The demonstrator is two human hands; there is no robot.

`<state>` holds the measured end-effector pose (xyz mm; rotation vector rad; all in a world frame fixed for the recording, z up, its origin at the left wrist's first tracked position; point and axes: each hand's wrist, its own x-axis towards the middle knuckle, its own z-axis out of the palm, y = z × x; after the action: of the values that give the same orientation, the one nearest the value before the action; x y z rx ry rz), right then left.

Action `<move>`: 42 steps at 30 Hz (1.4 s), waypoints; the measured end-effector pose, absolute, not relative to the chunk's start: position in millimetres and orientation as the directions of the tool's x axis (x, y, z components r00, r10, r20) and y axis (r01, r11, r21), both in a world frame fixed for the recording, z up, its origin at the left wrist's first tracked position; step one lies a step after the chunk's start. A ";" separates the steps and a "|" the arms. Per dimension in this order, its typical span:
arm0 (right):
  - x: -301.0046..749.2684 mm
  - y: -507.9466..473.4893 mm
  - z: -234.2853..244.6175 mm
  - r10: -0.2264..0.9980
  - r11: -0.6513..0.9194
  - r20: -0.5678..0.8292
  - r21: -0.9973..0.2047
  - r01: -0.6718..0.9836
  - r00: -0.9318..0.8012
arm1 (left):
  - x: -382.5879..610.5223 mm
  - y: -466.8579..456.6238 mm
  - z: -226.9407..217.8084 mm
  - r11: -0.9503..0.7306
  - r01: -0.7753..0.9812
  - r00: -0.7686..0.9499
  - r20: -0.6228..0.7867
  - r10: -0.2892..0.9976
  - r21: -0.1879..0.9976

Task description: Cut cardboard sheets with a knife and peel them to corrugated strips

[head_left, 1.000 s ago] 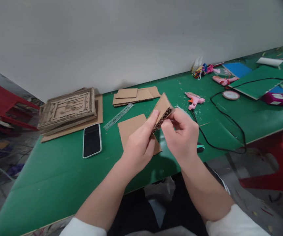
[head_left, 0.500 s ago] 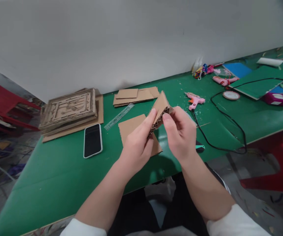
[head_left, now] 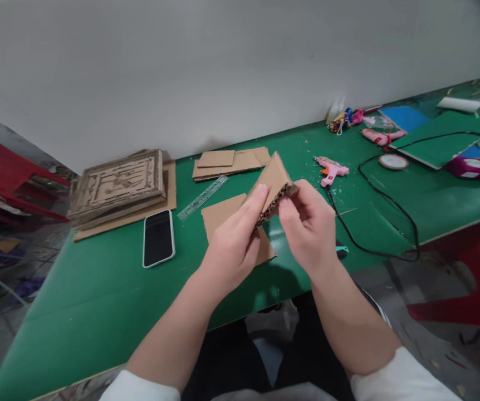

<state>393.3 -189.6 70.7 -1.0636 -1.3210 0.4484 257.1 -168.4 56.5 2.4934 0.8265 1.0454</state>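
Note:
A thick piece of corrugated cardboard (head_left: pixel 274 177) is held up above the table, tilted, with its fluted edge facing me. My left hand (head_left: pixel 234 242) is closed around its lower left side, thumb on the flat face. At the right end of the fluted edge, my right hand (head_left: pixel 310 225) pinches the cardboard's corner between thumb and fingers; the fingertips are partly hidden. Below both hands a flat cardboard sheet (head_left: pixel 219 214) lies on the green table (head_left: pixel 110 312). A clear ruler (head_left: pixel 203 198) rests just left of that sheet.
A phone (head_left: pixel 158 238) lies left, before stacked cardboard panels (head_left: pixel 123 181). More cardboard pieces (head_left: pixel 244 164) lie at the back. To the right are a pink glue gun (head_left: pixel 331 170) with a black cord (head_left: pixel 386 195), a tape roll (head_left: pixel 393 161) and a green-handled tool (head_left: pixel 342 252). Red stools flank the table.
Both hands keep their hold on the cardboard, which has tilted very slightly. My right hand has shifted a little to the right, and the whole view has moved marginally.

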 end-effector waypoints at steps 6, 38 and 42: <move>395.4 -186.4 70.6 0.878 0.391 0.422 -0.904 0.170 0.227 | 253.9 -162.3 54.4 -0.817 0.414 0.607 0.548 0.576 0.401; 388.0 -159.6 42.2 0.961 0.248 0.231 -0.963 -0.105 0.156 | 242.8 -140.5 33.6 -0.848 0.473 0.652 0.553 0.520 0.239; 383.5 -159.0 37.8 0.941 0.280 0.257 -0.957 -0.080 0.218 | 244.5 -142.2 30.5 -0.843 0.463 0.626 0.572 0.530 0.275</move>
<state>383.5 -159.0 37.8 -1.0216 -1.0971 0.9116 244.5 -142.2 30.5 2.7404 0.8393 1.0138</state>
